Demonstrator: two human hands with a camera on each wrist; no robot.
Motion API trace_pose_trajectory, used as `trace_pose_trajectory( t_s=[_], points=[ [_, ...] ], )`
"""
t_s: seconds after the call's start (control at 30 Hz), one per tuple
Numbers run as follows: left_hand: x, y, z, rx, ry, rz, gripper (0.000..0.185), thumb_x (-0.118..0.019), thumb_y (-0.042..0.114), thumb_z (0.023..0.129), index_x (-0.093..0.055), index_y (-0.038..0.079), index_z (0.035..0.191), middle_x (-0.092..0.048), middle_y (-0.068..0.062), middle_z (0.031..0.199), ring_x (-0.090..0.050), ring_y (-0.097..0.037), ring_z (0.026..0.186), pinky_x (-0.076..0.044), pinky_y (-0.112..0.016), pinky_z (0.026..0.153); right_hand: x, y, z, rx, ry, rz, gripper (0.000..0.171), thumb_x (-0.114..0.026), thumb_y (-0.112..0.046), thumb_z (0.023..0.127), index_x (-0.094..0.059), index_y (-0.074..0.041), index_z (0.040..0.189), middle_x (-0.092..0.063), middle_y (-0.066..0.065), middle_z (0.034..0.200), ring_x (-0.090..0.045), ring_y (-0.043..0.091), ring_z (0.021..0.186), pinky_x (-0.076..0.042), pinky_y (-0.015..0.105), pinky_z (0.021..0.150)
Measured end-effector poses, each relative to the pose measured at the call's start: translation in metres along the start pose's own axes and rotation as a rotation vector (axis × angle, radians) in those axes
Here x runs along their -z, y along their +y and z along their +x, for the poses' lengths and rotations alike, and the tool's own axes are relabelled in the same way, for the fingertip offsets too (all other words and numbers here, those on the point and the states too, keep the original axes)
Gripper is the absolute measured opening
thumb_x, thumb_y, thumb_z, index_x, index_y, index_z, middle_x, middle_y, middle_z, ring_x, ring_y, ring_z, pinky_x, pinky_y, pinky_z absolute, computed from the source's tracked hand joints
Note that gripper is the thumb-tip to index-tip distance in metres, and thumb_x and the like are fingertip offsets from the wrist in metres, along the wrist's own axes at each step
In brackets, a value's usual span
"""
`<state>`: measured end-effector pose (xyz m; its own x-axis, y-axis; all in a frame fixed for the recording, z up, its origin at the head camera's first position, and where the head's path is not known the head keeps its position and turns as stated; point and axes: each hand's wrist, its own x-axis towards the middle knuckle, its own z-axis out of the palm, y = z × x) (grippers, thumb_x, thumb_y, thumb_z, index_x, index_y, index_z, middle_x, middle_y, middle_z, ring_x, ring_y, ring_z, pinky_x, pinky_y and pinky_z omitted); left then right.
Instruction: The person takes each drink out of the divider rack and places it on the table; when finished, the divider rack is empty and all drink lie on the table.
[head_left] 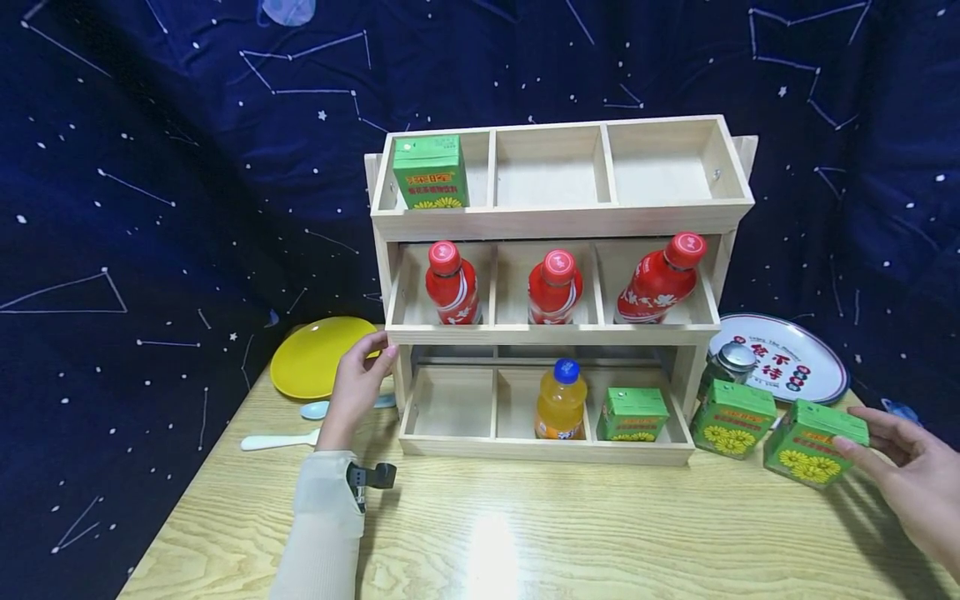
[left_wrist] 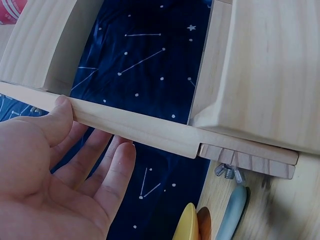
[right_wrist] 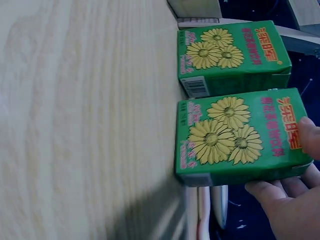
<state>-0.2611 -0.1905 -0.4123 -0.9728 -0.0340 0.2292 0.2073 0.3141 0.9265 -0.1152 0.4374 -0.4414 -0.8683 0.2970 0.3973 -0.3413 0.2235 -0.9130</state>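
My left hand holds the left upright of a three-tier wooden shelf; in the left wrist view the thumb lies on one side of the wooden post, the fingers on the other. At the far right, my right hand grips a green drink carton with yellow flowers, thumb on its printed front and fingers behind. Just left of it stands a matching drink carton. Another carton is in the top-left compartment, and one more carton in the bottom-right.
Red bottles fill the middle tier, the right one leaning. An orange drink bottle stands in the bottom middle compartment. Behind the cartons are a glass shaker and a white plate. At left lie a yellow plate and a pale-handled utensil.
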Motion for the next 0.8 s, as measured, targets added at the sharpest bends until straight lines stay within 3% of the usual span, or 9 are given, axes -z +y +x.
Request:
trace_pose_trajectory(
  t_s=[0.13, 0.23, 0.3, 0.53, 0.67, 0.8],
  points=[
    [0.0, 0.0, 0.0, -0.002, 0.004, 0.003, 0.041, -0.06, 0.022, 0.1, -0.055, 0.005, 0.137, -0.058, -0.016, 0.127, -0.063, -0.033, 0.11, -0.055, -0.04, 0.092, 0.001, 0.004, -0.002, -0.061, -0.073, 0.198, 0.05, -0.058, 0.022, 0.087, -0.067, -0.017, 0.118, -0.07, -0.013, 0.104, -0.065, -0.004, 0.089, -0.052, 0.008, 0.067],
    [0.0, 0.001, 0.0, -0.001, 0.003, -0.004, 0.041, -0.059, 0.021, 0.101, -0.054, 0.004, 0.137, -0.058, -0.016, 0.128, -0.062, -0.033, 0.111, -0.055, -0.04, 0.092, 0.004, 0.004, -0.001, -0.078, -0.108, 0.213, 0.05, -0.056, 0.02, 0.089, -0.065, -0.019, 0.119, -0.069, -0.013, 0.107, -0.065, -0.004, 0.09, -0.052, 0.008, 0.069],
    [0.0, 0.001, 0.0, -0.002, 0.003, -0.005, 0.042, -0.059, 0.021, 0.101, -0.054, 0.003, 0.138, -0.058, -0.017, 0.128, -0.062, -0.034, 0.112, -0.055, -0.041, 0.092, 0.005, 0.003, 0.0, -0.068, -0.112, 0.17, 0.053, -0.057, 0.02, 0.088, -0.064, -0.021, 0.121, -0.068, -0.014, 0.107, -0.064, -0.005, 0.092, -0.051, 0.007, 0.071],
    [0.0, -0.001, -0.002, -0.008, -0.003, -0.001, 0.042, -0.059, 0.021, 0.101, -0.053, 0.003, 0.138, -0.057, -0.019, 0.129, -0.06, -0.036, 0.114, -0.053, -0.044, 0.095, -0.001, -0.018, 0.002, 0.016, -0.046, -0.264, 0.064, -0.063, 0.014, 0.087, -0.054, -0.037, 0.123, -0.056, -0.03, 0.114, -0.05, -0.014, 0.104, -0.037, 0.0, 0.088],
    [0.0, -0.002, -0.001, -0.006, 0.0, 0.0, 0.042, -0.059, 0.021, 0.101, -0.053, 0.002, 0.138, -0.057, -0.019, 0.128, -0.061, -0.035, 0.113, -0.054, -0.042, 0.094, -0.017, -0.04, 0.006, 0.088, 0.02, -0.27, 0.066, -0.062, 0.02, 0.084, -0.054, -0.032, 0.125, -0.057, -0.029, 0.115, -0.05, -0.013, 0.106, -0.034, 0.002, 0.096],
    [-0.001, -0.003, 0.001, -0.015, 0.002, 0.007, 0.042, -0.059, 0.022, 0.1, -0.054, 0.003, 0.137, -0.058, -0.018, 0.127, -0.062, -0.034, 0.111, -0.055, -0.04, 0.092, -0.036, -0.065, 0.007, 0.151, 0.052, -0.258, 0.064, -0.062, 0.025, 0.08, -0.059, -0.019, 0.126, -0.062, -0.021, 0.114, -0.055, -0.007, 0.107, -0.038, 0.003, 0.093]
  ],
)
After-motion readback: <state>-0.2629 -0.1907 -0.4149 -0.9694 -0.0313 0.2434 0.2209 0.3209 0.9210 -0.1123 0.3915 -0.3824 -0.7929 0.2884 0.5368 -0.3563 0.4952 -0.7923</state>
